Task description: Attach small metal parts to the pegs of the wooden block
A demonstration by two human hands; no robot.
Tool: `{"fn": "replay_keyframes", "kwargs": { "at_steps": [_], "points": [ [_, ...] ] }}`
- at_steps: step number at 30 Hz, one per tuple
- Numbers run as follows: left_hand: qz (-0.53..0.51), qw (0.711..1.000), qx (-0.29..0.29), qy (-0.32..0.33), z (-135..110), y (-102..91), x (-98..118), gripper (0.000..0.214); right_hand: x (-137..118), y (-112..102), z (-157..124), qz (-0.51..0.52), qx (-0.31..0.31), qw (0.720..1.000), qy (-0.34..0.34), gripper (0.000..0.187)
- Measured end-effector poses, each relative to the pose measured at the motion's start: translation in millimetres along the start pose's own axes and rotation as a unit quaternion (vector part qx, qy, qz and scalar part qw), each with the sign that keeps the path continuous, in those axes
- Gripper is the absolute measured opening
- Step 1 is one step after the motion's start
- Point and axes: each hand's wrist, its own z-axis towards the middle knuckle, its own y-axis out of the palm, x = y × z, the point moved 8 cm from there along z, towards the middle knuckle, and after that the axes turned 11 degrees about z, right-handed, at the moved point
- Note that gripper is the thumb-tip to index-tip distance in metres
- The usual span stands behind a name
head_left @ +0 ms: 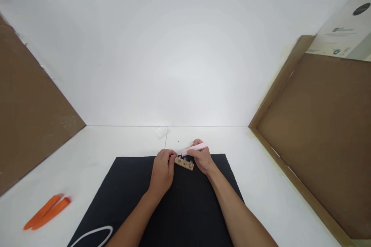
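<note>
Head view shows a small wooden block [185, 163] studded with metal-topped pieces, held just above the far edge of a black mat [185, 208]. At the block's 9 o'clock end, the left hand [162, 171] pinches it between fingertips. At its 3 o'clock side, the right hand [203, 160] is closed around a pink tool [197, 148] whose tip points down at the block's top. The mat lies on a white surface [261, 185]. Toward 12 o'clock from the hands sits a small clear plastic bit [162, 132]. Two orange sticks [48, 212] lie side by side at 8 o'clock, well apart from the mat; a white cable [92, 235] loops at 7 o'clock on the mat's near edge
</note>
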Motion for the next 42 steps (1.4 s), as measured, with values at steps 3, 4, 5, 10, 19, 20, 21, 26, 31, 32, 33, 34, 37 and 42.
{"fn": "replay_keyframes", "kwargs": {
  "at_steps": [3,4,5,10,19,20,21,26,31,32,33,34,37,42],
  "points": [
    [0.000,1.000,-0.003,0.001,-0.3,0.4,-0.3,0.021,-0.3,-0.3,-0.2,-0.001,0.001,1.000,-0.002,0.039],
    [0.000,1.000,-0.005,0.000,-0.5,0.8,-0.7,0.021,-0.4,0.2,-0.4,-0.001,-0.001,1.000,0.000,0.039],
    [0.001,1.000,-0.006,-0.002,-0.6,1.3,-1.1,0.021,-0.3,0.9,-0.7,-0.001,-0.005,1.000,0.003,0.039],
    [0.006,1.000,-0.011,0.004,-0.8,2.5,0.1,0.022,-0.1,3.0,-1.4,0.001,-0.017,1.000,0.011,0.041],
    [0.017,1.000,-0.010,0.004,-0.8,1.1,0.2,0.022,0.2,-4.0,1.6,0.000,0.011,1.000,-0.009,0.040],
    [0.017,1.000,-0.009,0.003,-0.8,1.3,-0.2,0.022,0.1,-3.7,1.5,0.000,0.010,1.000,-0.008,0.040],
    [0.017,1.000,-0.008,0.003,-0.8,1.4,-0.5,0.022,0.0,-3.1,1.5,0.002,0.008,1.000,-0.006,0.040],
    [0.016,1.000,-0.011,0.004,-0.9,1.8,-0.3,0.022,-1.1,-1.8,1.5,0.017,0.013,1.000,-0.006,0.040],
    [0.014,1.000,-0.008,0.003,-0.9,0.7,0.7,0.022,-1.8,-4.5,2.3,0.006,0.034,0.999,-0.015,0.041],
    [0.014,1.000,-0.007,0.003,-0.7,0.6,0.8,0.022,-1.8,-4.2,2.4,0.008,0.030,0.999,-0.016,0.041],
    [0.014,1.000,-0.007,0.004,-0.6,0.5,1.0,0.021,-1.8,-3.8,2.5,0.010,0.026,0.999,-0.017,0.040],
    [0.013,1.000,-0.007,0.006,-0.4,0.6,1.1,0.021,-1.8,-3.5,2.5,0.013,0.023,1.000,-0.017,0.040],
    [0.012,1.000,-0.006,0.009,0.0,0.7,0.7,0.022,-0.4,-3.1,2.8,0.009,0.019,1.000,-0.011,0.041],
    [0.011,1.000,0.001,0.014,0.2,0.4,-1.2,0.022,0.6,-5.6,5.3,0.000,0.033,0.999,-0.020,0.041]
  ]
}}
